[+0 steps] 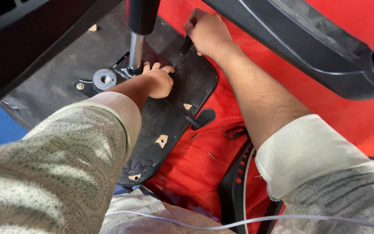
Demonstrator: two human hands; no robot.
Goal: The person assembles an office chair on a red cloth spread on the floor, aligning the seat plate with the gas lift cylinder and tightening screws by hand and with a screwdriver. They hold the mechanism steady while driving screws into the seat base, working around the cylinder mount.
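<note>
An upturned black chair seat base [169, 117] lies on red cloth. A metal mechanism plate with a chrome gas-lift column [136, 50] stands on it. My right hand [206, 32] grips a black-handled screwdriver [184, 47], its thin shaft pointing down at the plate near my left fingers. My left hand [156, 80] rests curled on the seat base beside the column, steadying something small that I cannot make out. A black round knob [104, 79] sits left of the column.
A black lever with a ribbed paddle [203, 118] lies across the base. Two loose screws [195, 137] rest on the red cloth [325, 108]. Black plastic chair parts [321, 47] lie at upper right and a perforated part [239, 173] at the bottom. A white cable [221, 225] crosses my lap.
</note>
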